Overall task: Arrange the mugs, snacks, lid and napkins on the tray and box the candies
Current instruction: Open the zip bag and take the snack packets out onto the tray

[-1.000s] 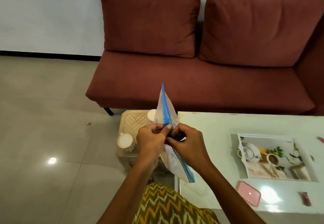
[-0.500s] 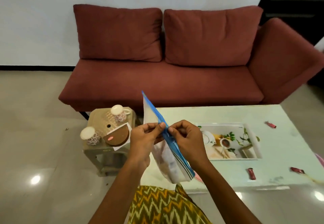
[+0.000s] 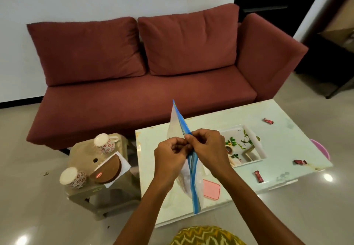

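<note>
The clear, floppy plastic zip bag with a blue seal strip [image 3: 195, 185] hung edge-on in the air above the near left part of the pale glossy desk [image 3: 283, 145], clear of its top, with something white and hard to make out inside. The left hand [image 3: 170, 158] and the right hand [image 3: 208, 149] met at the strip about midway along it, each grip closed to a tight fingertip pinch on the bag's lip, knuckles nearly touching. The bag looked light and limp: thin film that would sag, crumple and slip between fingers. The stiffer blue strip therefore seemed the sound place to hold, one side of the lip per hand if the seal was to be pulled apart. The contents probably weighed little, yet could spill once the mouth opened unless it was turned uppermost. The printed rectangular tray [image 3: 255, 143] lay on the desk just beyond the right hand.
</note>
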